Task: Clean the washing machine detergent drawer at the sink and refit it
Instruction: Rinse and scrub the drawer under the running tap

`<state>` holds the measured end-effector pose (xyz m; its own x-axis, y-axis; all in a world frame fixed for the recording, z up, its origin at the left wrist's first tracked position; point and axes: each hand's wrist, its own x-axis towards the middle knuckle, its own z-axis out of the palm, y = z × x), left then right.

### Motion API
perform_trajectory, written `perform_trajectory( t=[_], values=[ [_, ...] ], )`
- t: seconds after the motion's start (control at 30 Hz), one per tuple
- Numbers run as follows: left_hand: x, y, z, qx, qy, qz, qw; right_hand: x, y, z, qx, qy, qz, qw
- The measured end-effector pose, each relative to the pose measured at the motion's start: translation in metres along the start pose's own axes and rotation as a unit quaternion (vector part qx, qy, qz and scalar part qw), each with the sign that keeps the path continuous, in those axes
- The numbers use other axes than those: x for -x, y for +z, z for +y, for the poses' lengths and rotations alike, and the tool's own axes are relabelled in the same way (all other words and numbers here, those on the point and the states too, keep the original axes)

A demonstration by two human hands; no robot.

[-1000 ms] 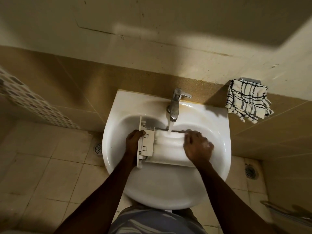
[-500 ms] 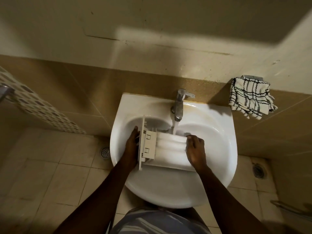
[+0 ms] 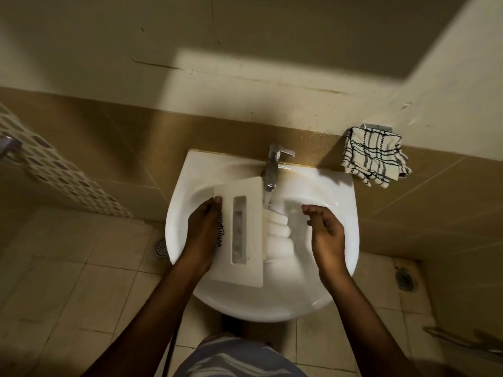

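The white detergent drawer (image 3: 242,229) is over the white sink (image 3: 343,191), tipped so its flat front panel with the recessed handle faces up at me. My left hand (image 3: 202,229) grips the panel's left edge, thumb on top. Water runs from the chrome tap (image 3: 272,167) onto the drawer's ribbed body behind the panel. My right hand (image 3: 325,232) hovers to the right of the drawer body with fingers loosely curled, apart from it and holding nothing.
A checked cloth (image 3: 374,156) hangs on a wall holder right of the sink. Floor drains (image 3: 160,247) lie left and right of the basin on the tiled floor. A metal rail (image 3: 462,341) sits at the lower right.
The drawer has been turned so its front panel now faces up instead of edge-on. My right hand has come off the drawer body and moved right.
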<state>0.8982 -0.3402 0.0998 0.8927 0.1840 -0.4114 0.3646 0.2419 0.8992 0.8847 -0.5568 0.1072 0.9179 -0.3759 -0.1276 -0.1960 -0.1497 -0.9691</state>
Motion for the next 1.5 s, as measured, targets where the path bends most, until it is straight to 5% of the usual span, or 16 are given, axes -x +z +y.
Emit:
perform_trajectory(
  t=[0.17, 0.33, 0.43, 0.53, 0.7, 0.8, 0.93, 1.0, 1.17, 1.3, 1.5],
  values=[
    [0.025, 0.030, 0.010, 0.001, 0.066, 0.030, 0.997, 0.033, -0.008, -0.040, 0.025, -0.076, -0.028, 0.996],
    [0.036, 0.064, 0.005, -0.005, 0.070, 0.008, 0.997, 0.044, -0.014, -0.032, 0.296, -0.207, -0.026, 0.932],
    [0.036, 0.082, -0.006, -0.032, 0.071, -0.005, 0.997, 0.039, -0.008, -0.025, 0.339, -0.117, -0.054, 0.932],
    [0.031, 0.091, -0.013, -0.055, 0.065, -0.025, 0.996, 0.024, 0.001, -0.011, 0.195, 0.024, -0.041, 0.980],
    [0.002, 0.075, -0.023, -0.144, 0.054, -0.078, 0.985, 0.003, 0.023, 0.020, 0.032, 0.130, 0.025, 0.991],
    [-0.039, 0.046, -0.039, -0.316, 0.108, -0.067, 0.940, -0.011, 0.031, 0.035, -0.010, 0.155, 0.051, 0.987],
    [-0.087, 0.025, -0.051, -0.548, 0.194, -0.089, 0.809, -0.028, 0.042, 0.043, -0.005, 0.183, 0.069, 0.981],
    [-0.104, 0.024, -0.049, -0.584, 0.234, -0.103, 0.770, -0.036, 0.046, 0.043, -0.002, 0.199, 0.068, 0.978],
    [-0.136, 0.037, -0.036, -0.534, 0.141, -0.238, 0.799, -0.054, 0.056, 0.039, 0.014, 0.241, 0.023, 0.970],
    [-0.149, 0.052, -0.031, -0.490, 0.146, -0.299, 0.806, -0.059, 0.062, 0.033, -0.022, 0.294, -0.004, 0.955],
    [-0.172, 0.040, -0.032, -0.584, 0.141, -0.373, 0.707, -0.066, 0.041, 0.032, -0.052, 0.317, -0.008, 0.947]
  ],
)
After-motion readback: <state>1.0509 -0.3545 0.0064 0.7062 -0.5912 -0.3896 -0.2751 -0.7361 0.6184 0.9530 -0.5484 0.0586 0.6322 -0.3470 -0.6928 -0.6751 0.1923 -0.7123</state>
